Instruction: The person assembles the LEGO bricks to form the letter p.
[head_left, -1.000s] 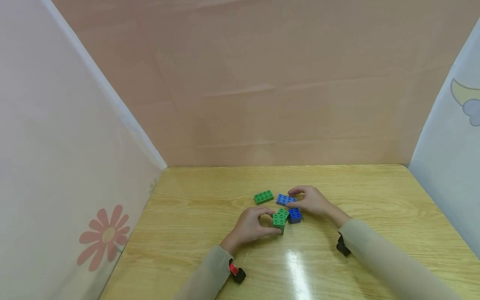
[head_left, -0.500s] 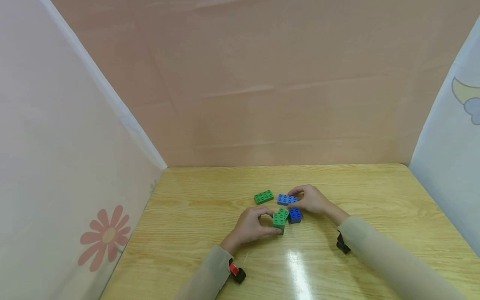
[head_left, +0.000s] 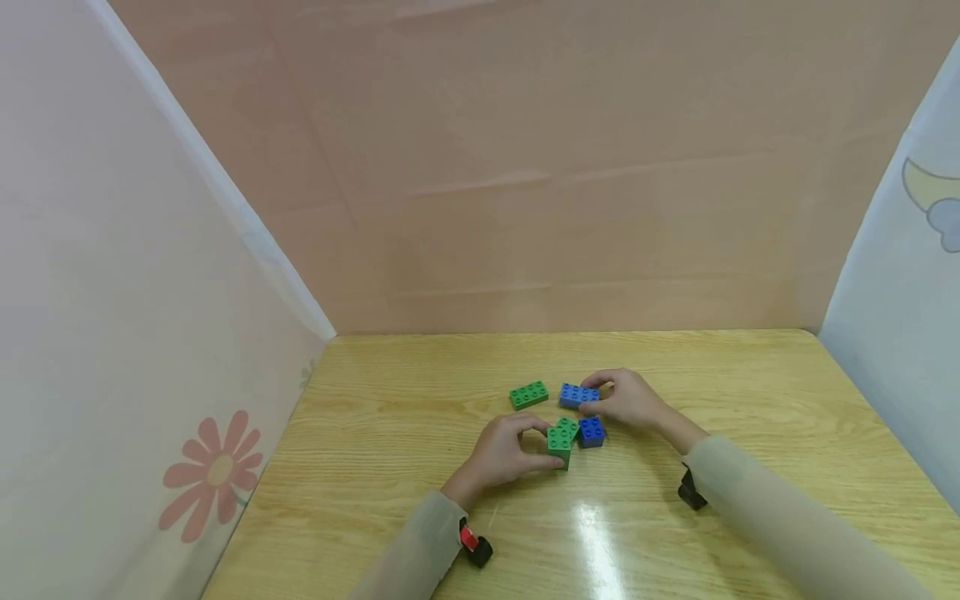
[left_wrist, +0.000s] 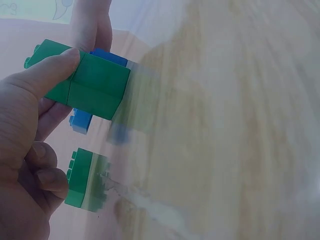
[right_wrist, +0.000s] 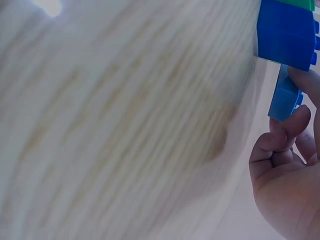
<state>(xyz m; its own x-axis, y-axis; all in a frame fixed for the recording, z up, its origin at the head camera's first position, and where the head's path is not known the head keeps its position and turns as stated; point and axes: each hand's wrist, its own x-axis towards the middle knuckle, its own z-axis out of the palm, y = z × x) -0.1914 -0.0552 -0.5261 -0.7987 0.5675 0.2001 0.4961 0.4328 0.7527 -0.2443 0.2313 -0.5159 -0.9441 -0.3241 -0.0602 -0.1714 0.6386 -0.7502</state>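
Observation:
My left hand (head_left: 501, 452) holds a stack of green building bricks (head_left: 558, 447) between thumb and fingers. Its seam shows in the left wrist view, where the thumb lies across the green stack (left_wrist: 97, 82). Right behind the stack is another green studded top (head_left: 569, 426). My right hand (head_left: 627, 400) pinches the right end of a long light blue brick (head_left: 573, 395) with thumb and fingers. A small dark blue brick (head_left: 592, 432) stands between the two hands, just right of the green ones. It looms large as a dark blue block (right_wrist: 285, 35) in the right wrist view.
A long green brick (head_left: 529, 394) lies flat on the wooden table (head_left: 420, 375), left of the light blue one. Behind the table's far edge rises a pinkish-brown sheet (head_left: 555, 192). Pale side sheets stand left and right, the left with a flower print (head_left: 218, 469).
The right hand has shifted slightly to the right, and the long light blue brick has slid with it. My left hand keeps its grip on the green stack in nearly the same place.

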